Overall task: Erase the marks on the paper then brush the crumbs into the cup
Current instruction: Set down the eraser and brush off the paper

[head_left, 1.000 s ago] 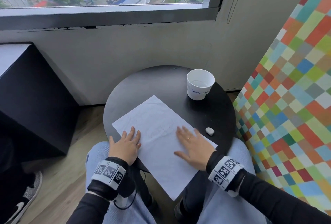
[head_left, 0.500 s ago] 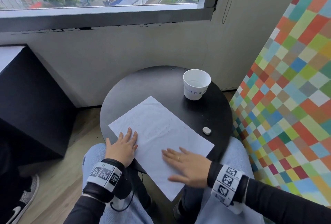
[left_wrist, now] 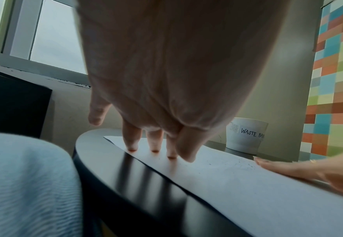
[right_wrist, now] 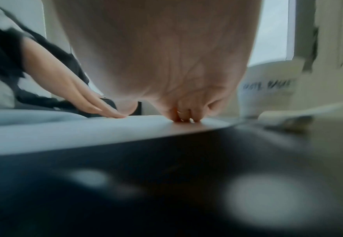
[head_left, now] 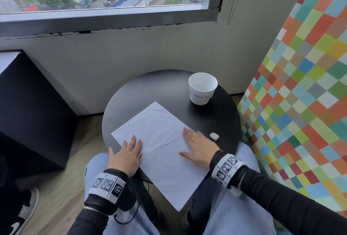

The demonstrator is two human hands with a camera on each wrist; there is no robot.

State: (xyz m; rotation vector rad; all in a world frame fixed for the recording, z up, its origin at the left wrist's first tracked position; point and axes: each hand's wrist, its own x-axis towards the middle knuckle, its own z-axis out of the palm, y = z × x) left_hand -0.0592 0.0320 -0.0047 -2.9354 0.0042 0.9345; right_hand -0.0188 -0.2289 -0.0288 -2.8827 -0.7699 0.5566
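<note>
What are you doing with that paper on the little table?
A person sits at a round black table with both hands flat on a sheet of paper. The left hand presses its near edge, and the right hand lies on the other side, beside dark crumbs. A white eraser lies untouched on the table, and the cup labelled as a waste basket stands behind.

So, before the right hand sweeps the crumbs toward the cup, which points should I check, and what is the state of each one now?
1. Paper held: ok, left hand presses flat on its left edge.
2. Right hand free to sweep: ok, flat on the paper, holding nothing.
3. Cup ready: ok, upright and open, but standing apart from the paper, on the table.
4. Eraser out of the path: ok, on the table right of the paper.
5. Crumbs gathered: not ok, dark specks lie scattered ahead of the right fingers.
6. Marks all erased: cannot tell, faint lines may remain.
</note>
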